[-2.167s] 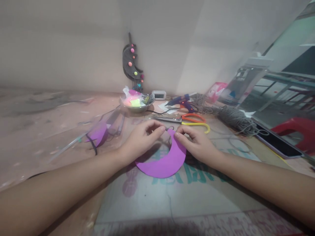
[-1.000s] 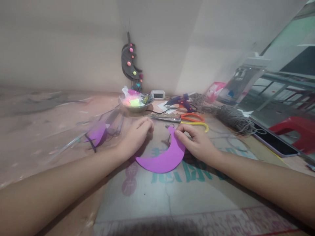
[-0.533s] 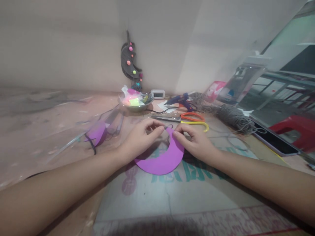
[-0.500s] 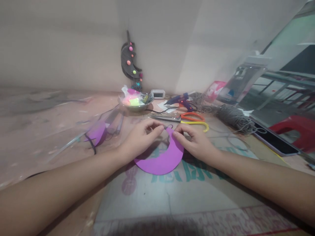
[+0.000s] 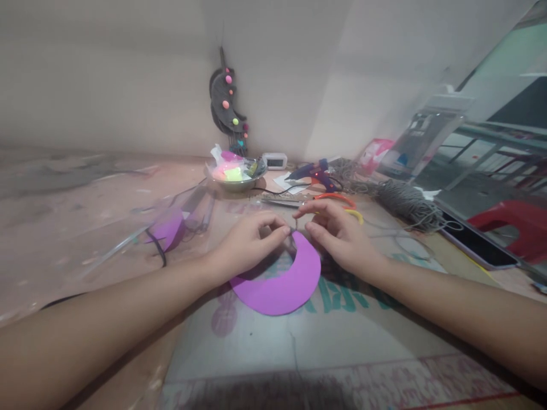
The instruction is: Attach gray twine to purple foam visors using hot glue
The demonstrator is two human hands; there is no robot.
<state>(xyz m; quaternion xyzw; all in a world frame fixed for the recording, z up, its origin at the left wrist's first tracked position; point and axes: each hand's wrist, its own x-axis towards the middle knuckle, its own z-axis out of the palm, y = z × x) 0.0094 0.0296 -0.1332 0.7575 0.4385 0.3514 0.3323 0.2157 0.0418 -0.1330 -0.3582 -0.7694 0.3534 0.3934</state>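
A purple crescent moon cut-out (image 5: 280, 290) lies over the printed cardboard, its narrow tip pointing away from me. At that tip my left hand (image 5: 252, 242) pinches a thin dark cord (image 5: 292, 230), which is partly hidden by the fingers. My right hand (image 5: 344, 239) is just right of the tip, thumb and index finger apart, close to a short upright bit of the cord. Whether its fingertips touch the cord is too blurred to tell. Behind the right hand lie scissors (image 5: 284, 203) with orange and yellow handles, partly covered by it.
Cardboard (image 5: 239, 359) covers the table in front of me. Behind stand a bowl (image 5: 235, 185) of colourful bits, a small white clock (image 5: 276, 161) and a blue glue gun (image 5: 314, 173). Grey yarn (image 5: 405, 206) and a phone (image 5: 478, 242) lie right, purple scraps (image 5: 168, 230) left. A decorated grey crescent (image 5: 222, 102) hangs behind.
My right hand has let go of the crescent's edge and spread its thumb and index finger near the tip. The crescent has shifted slightly toward me. My left hand keeps its pinch.
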